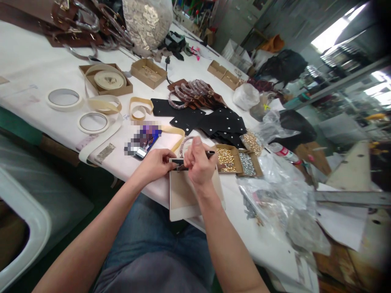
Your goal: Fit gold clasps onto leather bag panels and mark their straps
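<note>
Your left hand (159,164) is pinching a flat beige panel (182,192), ideally steadily, your right hand (200,162) gripping a slim black-ended tool (210,154).

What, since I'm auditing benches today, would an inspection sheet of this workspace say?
Surface: white-covered table, crowded with materials.
Job's things: beige panel, lower part reaching past the near table edge; dark-ended tool.
Clutter: tape rolls, black pieces, open boxes of gold parts and silver parts, crumpled clear plastic.
Hands: left hand pinches the panel's upper edge; right hand grips the tool.
Cables: black cord, apparently with a plug, beside a cardboard box.
Surroundings: white container at left; background blurred.
</note>
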Available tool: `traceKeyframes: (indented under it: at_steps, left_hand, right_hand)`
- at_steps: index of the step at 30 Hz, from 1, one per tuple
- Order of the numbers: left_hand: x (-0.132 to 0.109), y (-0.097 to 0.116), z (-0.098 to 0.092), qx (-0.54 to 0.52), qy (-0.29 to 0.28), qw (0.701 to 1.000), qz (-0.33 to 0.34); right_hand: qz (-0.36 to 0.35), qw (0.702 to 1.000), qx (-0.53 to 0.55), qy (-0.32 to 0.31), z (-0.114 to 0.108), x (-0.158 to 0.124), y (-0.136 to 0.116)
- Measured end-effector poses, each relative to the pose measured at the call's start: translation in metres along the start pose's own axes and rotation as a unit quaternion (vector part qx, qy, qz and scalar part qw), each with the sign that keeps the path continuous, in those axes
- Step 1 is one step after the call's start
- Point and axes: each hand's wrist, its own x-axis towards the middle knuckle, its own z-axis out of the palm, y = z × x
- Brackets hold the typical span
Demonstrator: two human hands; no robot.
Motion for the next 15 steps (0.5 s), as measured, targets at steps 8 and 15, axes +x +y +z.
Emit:
traceKeyframes:
  at_steps: [8, 15]
  left_hand:
    - [0.011, -0.012, 0.005, -0.001, -0.009, 1.000, -0.018]
    - [0.005, -0.001, 0.009, 0.008, 0.026, 0.999, -0.043]
  right_hand:
    - [0.035, 0.995, -0.086, -0.039, 0.017, 0.021, 0.005]
    - [0.033, 0.996, -0.068, -0.044, 0.019, 0.019, 0.006]
